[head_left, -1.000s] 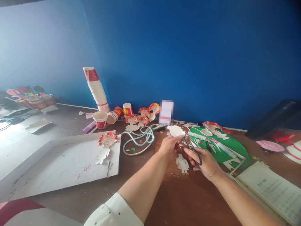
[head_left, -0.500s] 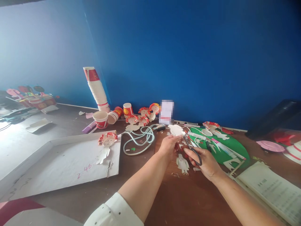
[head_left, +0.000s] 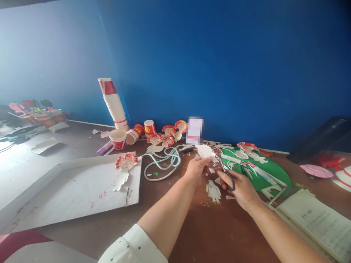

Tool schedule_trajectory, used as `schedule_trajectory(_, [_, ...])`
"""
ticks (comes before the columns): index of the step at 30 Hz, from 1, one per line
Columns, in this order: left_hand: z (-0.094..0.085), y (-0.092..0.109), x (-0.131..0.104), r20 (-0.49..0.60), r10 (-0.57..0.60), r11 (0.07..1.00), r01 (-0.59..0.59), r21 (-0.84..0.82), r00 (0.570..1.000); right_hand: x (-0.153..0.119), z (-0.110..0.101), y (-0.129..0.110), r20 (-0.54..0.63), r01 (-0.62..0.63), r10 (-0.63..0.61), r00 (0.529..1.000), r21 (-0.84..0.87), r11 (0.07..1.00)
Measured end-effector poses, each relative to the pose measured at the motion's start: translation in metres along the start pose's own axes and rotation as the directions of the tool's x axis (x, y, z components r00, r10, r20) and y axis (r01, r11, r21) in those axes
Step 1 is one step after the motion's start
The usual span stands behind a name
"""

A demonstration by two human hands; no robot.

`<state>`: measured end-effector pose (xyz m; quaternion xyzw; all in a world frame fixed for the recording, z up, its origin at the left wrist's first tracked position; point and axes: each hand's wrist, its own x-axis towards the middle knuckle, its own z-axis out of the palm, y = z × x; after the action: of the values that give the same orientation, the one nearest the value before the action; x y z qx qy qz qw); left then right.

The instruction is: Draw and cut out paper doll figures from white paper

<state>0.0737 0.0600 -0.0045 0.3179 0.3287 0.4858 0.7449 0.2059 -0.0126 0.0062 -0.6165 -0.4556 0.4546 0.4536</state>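
Between its thumb and fingers, my left hand (head_left: 197, 170) pinches a white paper cutout (head_left: 205, 150) above the table. My right hand (head_left: 241, 188) is closed round the dark handles of a pair of scissors (head_left: 229, 179). The blades point up and away, close beside the right edge of the cutout; whether they touch it I cannot make out. Beneath the hands lies a figure-shaped paper cutout (head_left: 213, 191), with small white scraps (head_left: 212, 170) about it.
A green round mat (head_left: 279, 175) with markers lies to the right, near an open book (head_left: 315, 219). At left are a white cardboard tray (head_left: 82, 190), a pale coiled cable (head_left: 161, 179) and a tall stack of paper cups (head_left: 113, 106). Red-fringed paper figures (head_left: 168, 140) sit by the blue wall.
The scissors have shifted slightly right, away from the cutout, and a white scrap now shows below the blades. My left hand still holds the cutout in nearly the same place.
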Motion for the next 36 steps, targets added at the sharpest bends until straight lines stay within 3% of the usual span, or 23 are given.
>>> schedule_trajectory(4, [0.0,0.001,-0.001,0.031,0.03,1.0,-0.029,-0.007,0.999,0.005,-0.002,0.003,-0.085,0.02,-0.008,0.996,0.141,0.99])
schedule_trajectory(9, [-0.001,-0.004,0.001,0.024,-0.017,0.991,0.013,0.135,1.0,0.011,-0.005,0.005,-0.157,0.085,-0.042,0.987,0.275,0.958])
schedule_trajectory(16, [0.004,-0.006,-0.005,0.085,-0.122,0.965,0.099,0.242,0.989,0.011,-0.008,0.002,-0.113,0.091,-0.056,0.992,0.334,0.938])
schedule_trajectory(26, [0.005,-0.006,-0.008,0.069,-0.19,0.945,0.163,0.284,0.979,0.018,-0.014,0.01,-0.199,0.103,-0.057,0.978,0.23,0.968])
schedule_trajectory(31, [0.002,-0.007,-0.008,0.106,-0.198,0.961,0.171,0.218,0.975,0.02,-0.019,0.011,-0.212,0.127,-0.092,0.973,0.157,0.979])
schedule_trajectory(36, [-0.004,-0.01,-0.003,0.145,-0.159,0.986,0.149,0.078,0.977,0.023,-0.021,0.013,-0.145,0.108,-0.087,0.986,0.143,0.984])
